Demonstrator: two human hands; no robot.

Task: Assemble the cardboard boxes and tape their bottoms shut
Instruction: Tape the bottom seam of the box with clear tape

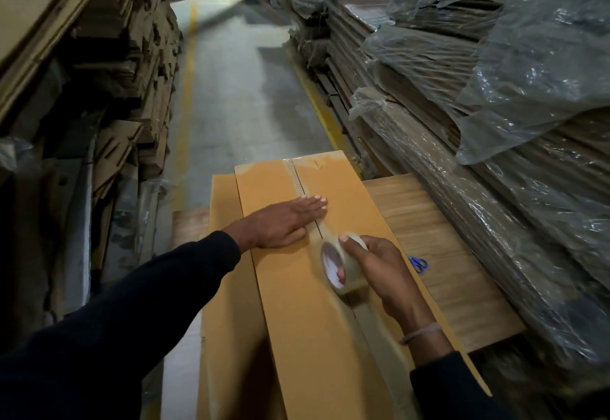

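Note:
A long brown cardboard box (280, 304) lies before me with its closed flaps facing up. Clear tape (298, 185) covers the centre seam on the far half. My left hand (284, 221) lies flat with straight fingers across the seam, pressing the tape down. My right hand (376, 267) grips a roll of clear tape (343, 266) just above the seam, nearer to me. A strip runs from the roll toward my left hand.
The box rests on a wooden tabletop (439, 254), where blue-handled scissors (418, 263) lie to the right. Plastic-wrapped cardboard stacks (478, 96) rise on the right, loose cardboard piles (125, 73) on the left. A concrete aisle (237, 89) runs ahead.

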